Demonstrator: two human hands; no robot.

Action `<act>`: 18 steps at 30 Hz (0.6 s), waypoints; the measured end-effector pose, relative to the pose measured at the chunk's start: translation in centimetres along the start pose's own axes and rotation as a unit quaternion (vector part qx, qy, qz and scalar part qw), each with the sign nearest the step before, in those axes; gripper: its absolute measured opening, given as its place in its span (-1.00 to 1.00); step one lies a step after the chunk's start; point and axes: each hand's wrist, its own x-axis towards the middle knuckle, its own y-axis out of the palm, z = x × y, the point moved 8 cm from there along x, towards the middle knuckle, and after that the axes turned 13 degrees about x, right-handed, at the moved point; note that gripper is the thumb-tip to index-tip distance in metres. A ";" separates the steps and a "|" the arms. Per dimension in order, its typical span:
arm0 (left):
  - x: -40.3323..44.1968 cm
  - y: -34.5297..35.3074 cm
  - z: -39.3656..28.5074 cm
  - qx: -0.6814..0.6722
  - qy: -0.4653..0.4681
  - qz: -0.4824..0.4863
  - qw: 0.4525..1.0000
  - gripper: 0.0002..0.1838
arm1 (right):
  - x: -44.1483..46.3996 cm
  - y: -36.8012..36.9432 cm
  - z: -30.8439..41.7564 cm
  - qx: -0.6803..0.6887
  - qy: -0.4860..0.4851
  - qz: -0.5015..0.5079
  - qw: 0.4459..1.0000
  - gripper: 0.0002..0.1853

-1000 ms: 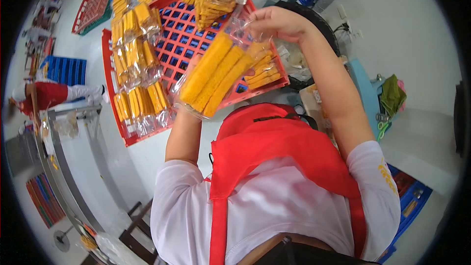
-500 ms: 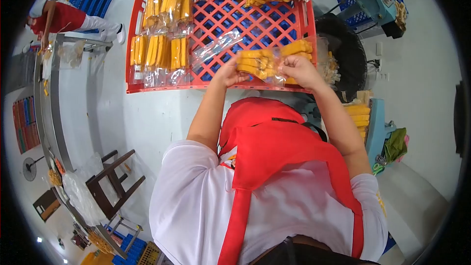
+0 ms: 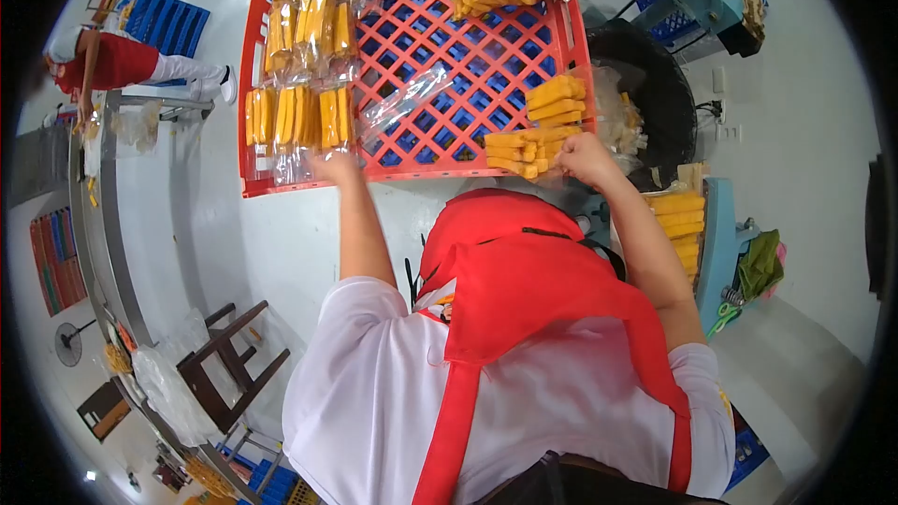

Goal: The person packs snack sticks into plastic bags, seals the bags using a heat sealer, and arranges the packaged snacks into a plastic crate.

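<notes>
Right hand (image 3: 587, 159) curled on stick pack (image 3: 514, 151); left hand (image 3: 336, 167) at crate rim (image 3: 421, 171).

A pale floor (image 3: 215, 224) runs past a long metal-edged tabletop (image 3: 110, 196), a dark brown stool (image 3: 204, 391) and a round fan (image 3: 67, 344) on the left, while on the right a plain whitish wall (image 3: 795, 131) carries small outlet plates (image 3: 718, 79).

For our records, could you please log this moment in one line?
left hand: at bagged yellow sticks | right hand: at another stick bag | red crate: clear plastic lying inside
</notes>
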 end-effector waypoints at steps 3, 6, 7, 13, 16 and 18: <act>-1.2 -6.5 -6.1 0.174 -0.081 -0.155 0.969 -0.45 | 0.2 0.5 -0.7 -0.075 0.065 0.026 0.995 -0.77; 6.7 -4.6 2.7 -0.154 -0.168 -0.009 0.974 -0.49 | -0.5 -0.2 1.4 -0.124 0.071 0.020 0.990 -0.77; 8.3 -5.0 3.3 -0.158 -0.165 -0.010 0.974 -0.49 | -0.7 -0.5 2.0 -0.124 0.067 0.018 0.990 -0.77; -0.7 -7.1 -15.8 0.048 0.068 -0.116 0.990 -0.53 | -2.2 -2.9 4.7 -0.203 0.080 0.115 0.969 -0.69; 2.8 -2.7 -20.4 0.333 0.276 0.065 0.899 -0.51 | -1.8 -4.3 6.9 -0.163 -0.025 0.080 0.983 -0.66; -2.7 -0.7 -27.5 0.438 0.337 0.214 0.805 -0.58 | -2.1 -4.7 10.6 0.030 -0.144 0.067 0.987 -0.68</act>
